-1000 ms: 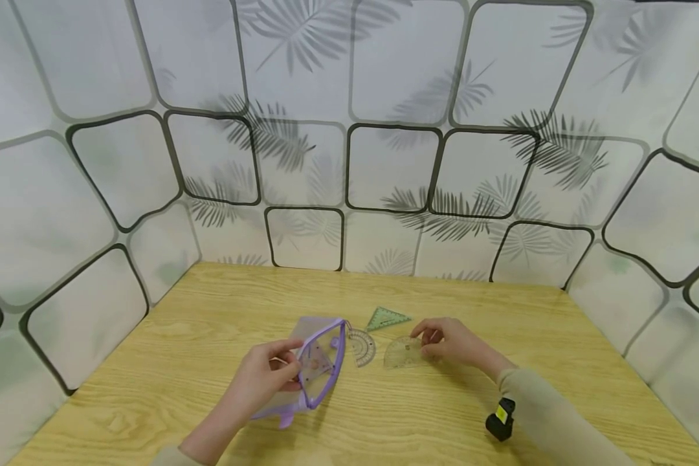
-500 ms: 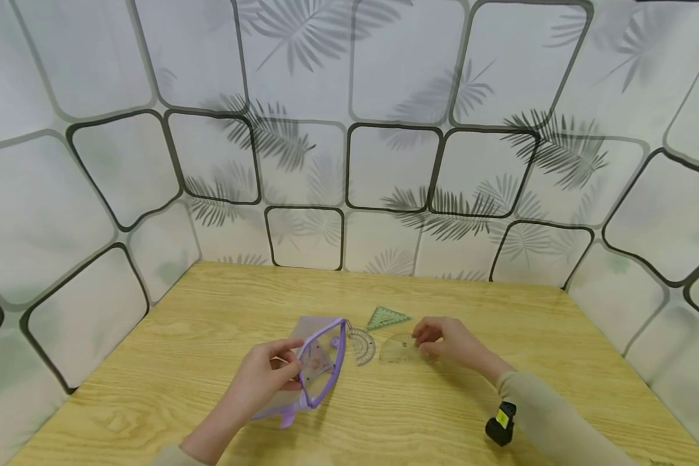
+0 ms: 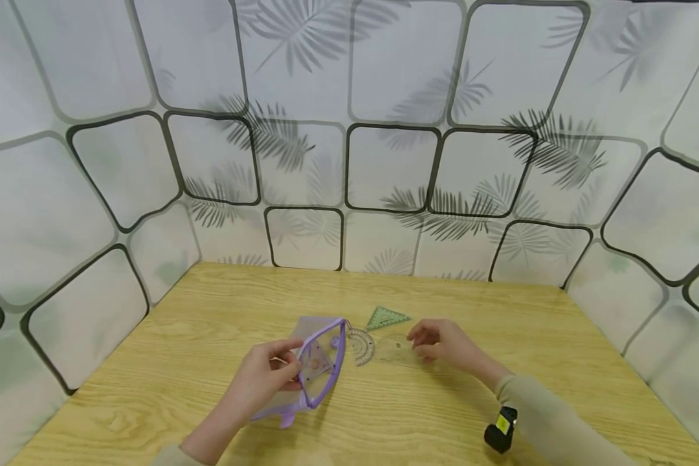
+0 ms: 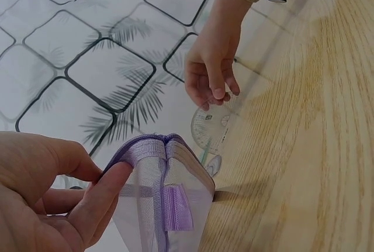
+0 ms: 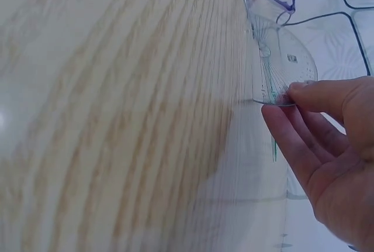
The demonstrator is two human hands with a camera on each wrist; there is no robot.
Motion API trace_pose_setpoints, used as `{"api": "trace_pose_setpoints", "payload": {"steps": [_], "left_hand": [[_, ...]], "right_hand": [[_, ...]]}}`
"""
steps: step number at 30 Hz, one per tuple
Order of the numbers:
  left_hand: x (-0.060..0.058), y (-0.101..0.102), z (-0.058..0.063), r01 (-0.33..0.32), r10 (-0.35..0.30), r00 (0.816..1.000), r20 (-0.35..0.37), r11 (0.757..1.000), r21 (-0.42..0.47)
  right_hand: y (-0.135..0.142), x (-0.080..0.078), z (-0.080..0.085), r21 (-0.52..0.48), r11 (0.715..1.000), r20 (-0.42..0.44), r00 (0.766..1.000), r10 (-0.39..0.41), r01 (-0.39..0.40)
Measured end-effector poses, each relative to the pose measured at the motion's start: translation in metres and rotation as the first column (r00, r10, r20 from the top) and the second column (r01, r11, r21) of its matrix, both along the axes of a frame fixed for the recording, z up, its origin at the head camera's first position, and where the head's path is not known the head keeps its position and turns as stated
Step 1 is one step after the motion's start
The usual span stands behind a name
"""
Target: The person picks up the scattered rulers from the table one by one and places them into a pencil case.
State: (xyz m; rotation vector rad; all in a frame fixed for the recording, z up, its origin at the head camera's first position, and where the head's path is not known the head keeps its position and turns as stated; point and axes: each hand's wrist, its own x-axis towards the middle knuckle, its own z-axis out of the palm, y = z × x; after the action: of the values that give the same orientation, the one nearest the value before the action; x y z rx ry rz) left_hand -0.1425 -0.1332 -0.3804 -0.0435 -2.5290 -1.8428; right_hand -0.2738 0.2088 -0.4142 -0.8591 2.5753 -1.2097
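A white curtain (image 3: pixel 393 162) printed with grey leaves and dark rounded squares runs from the left edge, across the back and round to the right, behind a wood-grain bench (image 3: pixel 210 310). On the bench's left part, a person's left hand (image 3: pixel 268 369) pinches the near-left rim of a translucent pouch (image 3: pixel 314 328) with purple zip edging, thumb on one side and fingers on the other. The pouch's mouth gapes open toward the right, and a clear set square (image 3: pixel 316 362) shows within it. A short purple fabric tab (image 4: pixel 177 207) sits at the zip's end, and a small ring (image 5: pixel 284 17) hangs from the far corner of the mouth.

Just right of the pouch, a clear protractor (image 3: pixel 364 346) lies on the bench with its curve facing right. Farther back and a little to the right lies a green set square (image 3: pixel 386 318), near that protractor. Next comes a second transparent protractor (image 3: pixel 397 347), gripped at its right end between the thumb and fingers of the right hand (image 3: pixel 445 343); whether it touches the bench cannot be told. At far right, a black wrist device (image 3: pixel 500 430) with a yellow label sits at the beige sleeve (image 3: pixel 550 408).
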Motion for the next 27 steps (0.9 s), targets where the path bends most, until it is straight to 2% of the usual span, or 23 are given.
{"api": "trace_pose_setpoints", "payload": {"steps": [12, 20, 27], "left_hand": [[0.000, 0.000, -0.002, -0.005, 0.005, 1.000, 0.001, 1.000, 0.002], [0.000, 0.001, 0.000, -0.015, 0.015, 1.000, 0.007, 1.000, -0.003], [-0.001, 0.001, 0.001, -0.013, 0.013, 1.000, 0.011, 1.000, -0.004]], "right_hand": [[-0.010, 0.007, -0.001, -0.077, 0.995, 0.093, 0.994, -0.063, 0.071], [-0.016, 0.013, -0.001, -0.168, 0.985, 0.188, 0.982, -0.018, 0.051], [-0.025, 0.021, 0.005, -0.183, 0.983, 0.232, 0.972, 0.032, 0.012]]}}
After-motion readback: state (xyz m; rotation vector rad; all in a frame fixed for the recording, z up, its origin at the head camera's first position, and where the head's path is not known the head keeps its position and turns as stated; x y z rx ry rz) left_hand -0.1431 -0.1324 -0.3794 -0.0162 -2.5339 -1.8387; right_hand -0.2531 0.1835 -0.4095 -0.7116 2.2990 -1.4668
